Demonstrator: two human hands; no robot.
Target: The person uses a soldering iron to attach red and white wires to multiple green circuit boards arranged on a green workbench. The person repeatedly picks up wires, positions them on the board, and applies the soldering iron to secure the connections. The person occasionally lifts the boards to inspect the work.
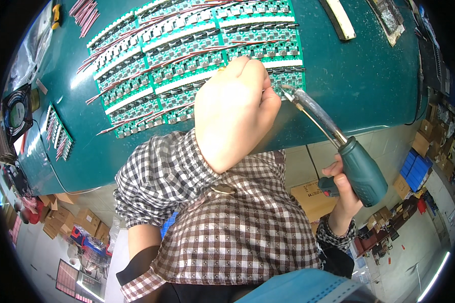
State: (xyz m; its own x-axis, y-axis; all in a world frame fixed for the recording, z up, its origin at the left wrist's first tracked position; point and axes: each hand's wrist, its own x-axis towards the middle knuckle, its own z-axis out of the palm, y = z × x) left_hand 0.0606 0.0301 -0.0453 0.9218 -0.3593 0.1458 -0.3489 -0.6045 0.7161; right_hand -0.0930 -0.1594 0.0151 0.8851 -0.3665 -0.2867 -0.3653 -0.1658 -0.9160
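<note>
The soldering iron [338,151] is on the right, its tip touching the near right corner of the green circuit boards [197,55] on the teal desk [369,76]. The right hand [344,189] wraps its handle. The left hand [235,108] is curled in a fist on the boards, pinching something hidden.

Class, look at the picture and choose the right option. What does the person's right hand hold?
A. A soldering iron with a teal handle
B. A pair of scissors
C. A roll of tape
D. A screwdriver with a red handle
A: the right hand grips the teal handle of a soldering iron, whose metal tip reaches the green circuit boards beside the left hand.
</note>
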